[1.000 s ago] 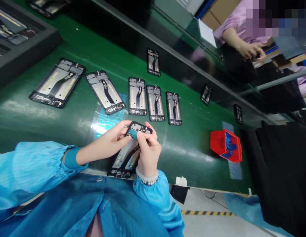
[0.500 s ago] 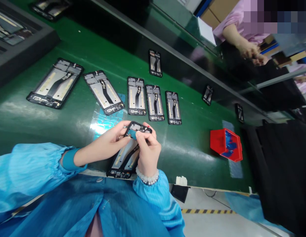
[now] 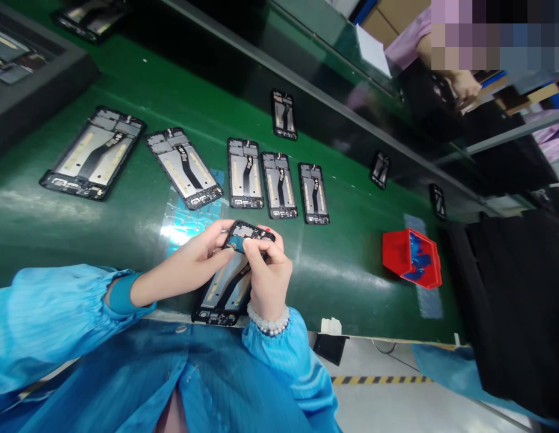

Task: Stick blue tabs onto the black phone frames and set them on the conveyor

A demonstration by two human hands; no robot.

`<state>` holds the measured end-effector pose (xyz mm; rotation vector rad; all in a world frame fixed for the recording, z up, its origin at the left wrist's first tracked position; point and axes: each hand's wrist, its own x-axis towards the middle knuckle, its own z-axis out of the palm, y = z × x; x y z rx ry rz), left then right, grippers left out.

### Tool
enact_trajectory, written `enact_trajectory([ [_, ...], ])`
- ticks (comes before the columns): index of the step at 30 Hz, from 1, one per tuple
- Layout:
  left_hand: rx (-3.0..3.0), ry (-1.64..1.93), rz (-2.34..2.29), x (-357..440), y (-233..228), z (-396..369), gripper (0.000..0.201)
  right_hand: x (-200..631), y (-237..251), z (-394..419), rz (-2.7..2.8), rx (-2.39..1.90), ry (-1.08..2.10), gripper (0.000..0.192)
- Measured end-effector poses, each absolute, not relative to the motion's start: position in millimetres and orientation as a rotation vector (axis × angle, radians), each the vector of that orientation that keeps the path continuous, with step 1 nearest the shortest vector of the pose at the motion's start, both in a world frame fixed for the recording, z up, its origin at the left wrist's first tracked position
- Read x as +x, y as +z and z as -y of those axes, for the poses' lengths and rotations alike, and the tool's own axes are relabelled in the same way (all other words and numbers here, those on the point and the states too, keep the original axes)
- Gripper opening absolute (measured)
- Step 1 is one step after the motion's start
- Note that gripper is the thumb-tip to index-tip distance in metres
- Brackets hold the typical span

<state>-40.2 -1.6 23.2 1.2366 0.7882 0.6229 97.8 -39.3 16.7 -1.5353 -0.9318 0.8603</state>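
Note:
A phone frame (image 3: 222, 294) with a black flex cable rests its lower end at the bench's front edge, its upper end tilted up between my hands. My left hand (image 3: 204, 255) grips its upper left side, thumb over the inner face. With thumb and index finger my right hand (image 3: 269, 270) presses at a blue piece (image 3: 236, 242) near the frame's top; its other fingers curl behind the right edge. My fingers hide part of the blue piece and the frame's upper right side.
Several similar phone frames (image 3: 245, 174) lie across the green bench (image 3: 342, 258). A red bin (image 3: 394, 252) with blue pieces stands right. Clear sheets (image 3: 184, 222) lie behind my left hand. A dark foam tray (image 3: 44, 99) is at far left. Across the divider, a co-worker's hand (image 3: 464, 87) shows.
My view has shifted slightly, so the bench things sit a little further left. My hands keep the same hold on the phone frame. The co-worker's hand has moved.

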Motion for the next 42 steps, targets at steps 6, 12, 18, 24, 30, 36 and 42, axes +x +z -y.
enact_trajectory([
  [6,1.227,0.623,-0.815,-40,25,3,0.036,98,18,39,0.946,-1.527,0.867,0.01],
  [12,1.338,0.679,-1.03,-33,29,4,0.023,98,19,40,1.0,-1.519,0.848,0.011],
  [18,1.365,0.798,-1.038,-30,24,11,0.022,88,25,45,1.144,-1.61,0.573,0.011],
  [24,1.4,0.839,-1.04,-30,23,20,0.028,90,30,51,1.176,-1.684,0.339,0.041],
  [30,1.709,0.779,-1.158,-31,31,19,0.037,101,41,44,0.975,-1.464,1.088,0.061],
  [36,2.031,0.713,-1.252,-31,35,13,0.053,92,45,45,0.967,-1.493,1.029,0.044],
  [42,1.977,0.62,-1.095,-37,39,6,0.057,103,43,43,0.981,-1.495,1.027,0.037],
])
